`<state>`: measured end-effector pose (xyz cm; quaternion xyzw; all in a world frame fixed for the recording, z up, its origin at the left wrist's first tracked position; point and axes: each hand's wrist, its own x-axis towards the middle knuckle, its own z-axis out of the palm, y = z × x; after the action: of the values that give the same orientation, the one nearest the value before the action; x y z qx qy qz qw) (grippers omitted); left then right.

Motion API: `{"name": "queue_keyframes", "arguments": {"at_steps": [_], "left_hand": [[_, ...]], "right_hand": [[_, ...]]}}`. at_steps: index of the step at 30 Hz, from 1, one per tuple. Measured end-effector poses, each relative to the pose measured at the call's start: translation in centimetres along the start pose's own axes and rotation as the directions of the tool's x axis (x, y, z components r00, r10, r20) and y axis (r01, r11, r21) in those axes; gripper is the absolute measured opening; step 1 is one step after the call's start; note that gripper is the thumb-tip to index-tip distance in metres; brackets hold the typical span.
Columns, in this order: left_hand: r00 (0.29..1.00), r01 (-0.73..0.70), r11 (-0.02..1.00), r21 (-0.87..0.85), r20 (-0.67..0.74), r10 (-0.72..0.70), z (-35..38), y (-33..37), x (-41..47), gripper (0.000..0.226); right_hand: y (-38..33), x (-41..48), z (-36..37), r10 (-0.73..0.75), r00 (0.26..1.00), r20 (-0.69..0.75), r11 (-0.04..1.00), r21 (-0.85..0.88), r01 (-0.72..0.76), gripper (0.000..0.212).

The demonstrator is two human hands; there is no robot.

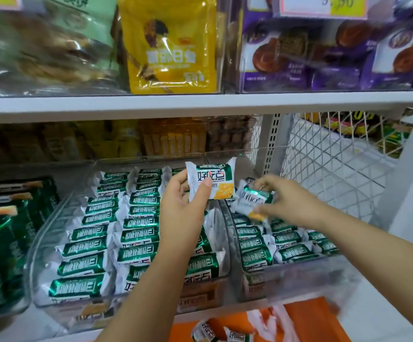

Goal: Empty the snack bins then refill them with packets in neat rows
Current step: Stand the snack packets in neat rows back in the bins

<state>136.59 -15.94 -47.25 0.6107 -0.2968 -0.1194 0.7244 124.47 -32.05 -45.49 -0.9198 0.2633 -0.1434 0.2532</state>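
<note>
Left hand (183,208) pinches a green-and-white packet (212,180) above the left bin (51,218), its long axis running left to right and its face toward us; we see large Chinese characters on it, mirrored, beside a yellow cracker picture; right hand (287,198) grips a second packet (253,202) over the right bin (299,275), blurred and tilted; binned packets (89,243) lie crosswise in rows; a tag (336,2) above seems to read 9.90.

Bright, even light (blurred edges)
</note>
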Motion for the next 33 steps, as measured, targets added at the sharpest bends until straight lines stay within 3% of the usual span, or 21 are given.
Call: {"name": "queue_keyframes", "arguments": {"at_steps": [3, 6, 9, 12, 17, 21, 25, 27, 30, 33], "left_hand": [[1.000, -0.001, 1.000, -0.017, 0.000, 0.001, -0.1, -0.1, -0.1, 0.026], [1.000, -0.018, 0.999, -0.038, 0.010, 0.019, -0.2, 0.1, -0.4, 0.023], [0.998, -0.032, 0.999, -0.028, 0.050, 0.034, -0.1, 0.2, -0.5, 0.019], [0.994, -0.029, 0.999, -0.016, 0.106, 0.031, 0.0, 0.2, -0.7, 0.013], [0.986, -0.024, 0.997, -0.074, 0.161, 0.035, -0.1, 0.8, -1.0, 0.023], [0.973, -0.005, 0.993, -0.120, 0.226, 0.032, 0.0, 0.8, -1.1, 0.037], [0.980, -0.008, 0.999, -0.031, 0.200, 0.014, 0.1, 0.4, -0.8, 0.024], [0.991, -0.001, 1.000, 0.014, 0.132, -0.001, 0.1, 0.0, -0.6, 0.014], [0.995, 0.007, 0.998, 0.066, 0.098, -0.014, 0.1, -0.1, -0.5, 0.007], [0.993, -0.005, 0.993, 0.116, 0.122, -0.009, 0.3, -0.1, -0.4, 0.005]], "right_hand": [[-1.1, -2.6, -3.5, 0.047, 0.979, -0.199, 0.969, 0.248, 0.004, 0.036], [-3.4, -4.2, -5.2, -0.107, 0.991, -0.080, 0.919, 0.372, 0.129, 0.039], [-5.4, -4.3, -4.4, -0.218, 0.976, 0.026, 0.932, 0.301, 0.200, 0.032], [-5.8, -3.3, -3.6, -0.247, 0.968, -0.045, 0.958, 0.139, 0.251, 0.025], [-5.3, -2.1, -2.3, -0.144, 0.987, 0.065, 0.940, 0.321, 0.116, 0.017], [-4.7, -1.6, -1.8, -0.159, 0.983, 0.096, 0.916, 0.385, 0.110, 0.037], [-4.5, -0.9, -2.9, -0.175, 0.974, 0.143, 0.938, 0.323, 0.121, 0.054], [-3.7, 0.0, -3.8, -0.118, 0.991, 0.064, 0.950, 0.297, 0.094, 0.048], [-1.4, 2.8, -3.4, 0.039, 0.986, -0.164, 0.969, 0.247, 0.003, 0.061], [-0.4, 6.1, -0.6, 0.132, 0.960, -0.246, 0.938, 0.343, -0.041, 0.059]]}}
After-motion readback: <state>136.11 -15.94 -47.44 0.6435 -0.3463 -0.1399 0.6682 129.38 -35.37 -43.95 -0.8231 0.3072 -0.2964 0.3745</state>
